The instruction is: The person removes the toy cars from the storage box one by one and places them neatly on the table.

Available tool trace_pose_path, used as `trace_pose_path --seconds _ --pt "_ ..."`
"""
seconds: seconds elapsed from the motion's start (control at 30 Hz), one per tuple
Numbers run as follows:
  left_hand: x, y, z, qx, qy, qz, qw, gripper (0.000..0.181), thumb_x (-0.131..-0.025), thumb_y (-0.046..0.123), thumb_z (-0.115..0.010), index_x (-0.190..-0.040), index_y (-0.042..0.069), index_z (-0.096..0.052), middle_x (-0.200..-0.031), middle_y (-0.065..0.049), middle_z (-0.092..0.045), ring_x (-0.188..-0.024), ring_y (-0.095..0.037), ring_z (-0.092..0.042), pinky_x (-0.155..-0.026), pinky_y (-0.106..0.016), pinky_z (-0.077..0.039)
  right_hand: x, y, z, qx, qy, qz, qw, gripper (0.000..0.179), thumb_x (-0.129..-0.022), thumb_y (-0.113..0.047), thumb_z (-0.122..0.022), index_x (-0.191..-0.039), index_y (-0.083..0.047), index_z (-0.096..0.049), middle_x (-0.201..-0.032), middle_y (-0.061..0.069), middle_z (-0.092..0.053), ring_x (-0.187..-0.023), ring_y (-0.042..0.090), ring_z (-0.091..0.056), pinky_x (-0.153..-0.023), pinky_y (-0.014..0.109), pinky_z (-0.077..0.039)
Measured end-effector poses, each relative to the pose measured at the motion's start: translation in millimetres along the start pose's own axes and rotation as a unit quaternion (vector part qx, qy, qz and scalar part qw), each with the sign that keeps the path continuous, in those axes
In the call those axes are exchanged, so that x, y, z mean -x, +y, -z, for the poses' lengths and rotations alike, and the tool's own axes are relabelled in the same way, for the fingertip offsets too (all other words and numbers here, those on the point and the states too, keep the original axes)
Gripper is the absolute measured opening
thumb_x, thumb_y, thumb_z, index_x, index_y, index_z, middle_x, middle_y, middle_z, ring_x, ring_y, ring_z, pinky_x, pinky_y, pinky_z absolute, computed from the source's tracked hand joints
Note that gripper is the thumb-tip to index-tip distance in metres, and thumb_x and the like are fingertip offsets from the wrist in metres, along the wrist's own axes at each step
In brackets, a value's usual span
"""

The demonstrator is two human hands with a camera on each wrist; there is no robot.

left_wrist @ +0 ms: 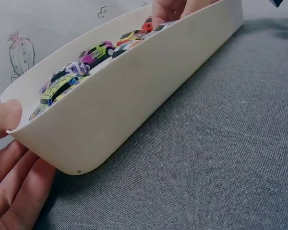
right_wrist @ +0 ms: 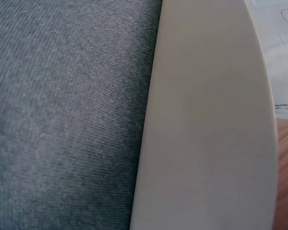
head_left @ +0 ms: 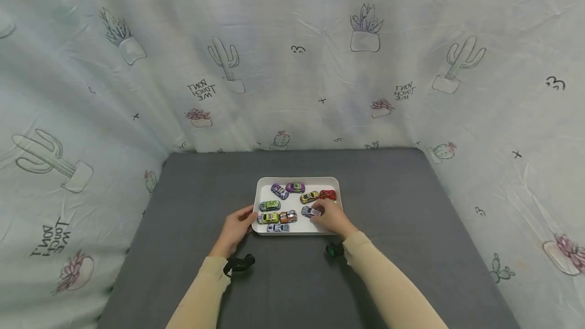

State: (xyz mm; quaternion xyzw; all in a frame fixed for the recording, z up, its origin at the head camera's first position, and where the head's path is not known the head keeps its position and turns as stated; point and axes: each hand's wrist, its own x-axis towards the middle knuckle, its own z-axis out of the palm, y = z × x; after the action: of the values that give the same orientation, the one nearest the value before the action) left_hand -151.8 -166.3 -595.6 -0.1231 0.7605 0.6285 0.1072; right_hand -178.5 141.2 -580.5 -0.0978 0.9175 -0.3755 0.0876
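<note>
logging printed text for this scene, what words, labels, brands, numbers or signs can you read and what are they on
"DON'T TOUCH ME", mirror-reversed, three times on the patterned backdrop
"x"-like crosses, several, also on the backdrop
Toy cars: printed markings too small or blurred to read
White tray: no text visible

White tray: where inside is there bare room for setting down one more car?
The tray is bare in its middle, between the purple-green car and orange car, and along its near side, right of the whitish car. The near-left corner is crowded.
</note>
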Motion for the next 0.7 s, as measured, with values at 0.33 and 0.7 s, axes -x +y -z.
trace_pose_path --seconds 0.33,0.7 --pt "0.1 0.3 -1.7 0.01 0.0 -0.004 0.9999 0.041 -0.094 0.029 -0.066 -0.133 0.018 -0.061 -0.122 -0.008 -0.063 -0.099 -0.021 -0.062 -0.074 -0.032 -0.054 1.8 -2 -2 0.029 0.004 -0.012 0.9995 0.027 -0.08 -0.013 -0.08 -0.104 -0.008 -0.069 -0.094 0.002 -0.059 -0.085 0.017 -0.056 -0.078 0.038 -0.05" --pt "4.1 0.2 -1.5 0.007 0.005 -0.004 1.0 0.041 -0.095 0.025 -0.064 -0.134 0.012 -0.059 -0.124 -0.01 -0.062 -0.1 -0.021 -0.061 -0.075 -0.033 -0.053 14.1 -17 36 0.039 0.046 0.03 0.9977 0.026 -0.085 -0.014 -0.076 -0.11 -0.007 -0.069 -0.107 0.004 -0.062 -0.096 0.019 -0.057 -0.083 0.039 -0.049"
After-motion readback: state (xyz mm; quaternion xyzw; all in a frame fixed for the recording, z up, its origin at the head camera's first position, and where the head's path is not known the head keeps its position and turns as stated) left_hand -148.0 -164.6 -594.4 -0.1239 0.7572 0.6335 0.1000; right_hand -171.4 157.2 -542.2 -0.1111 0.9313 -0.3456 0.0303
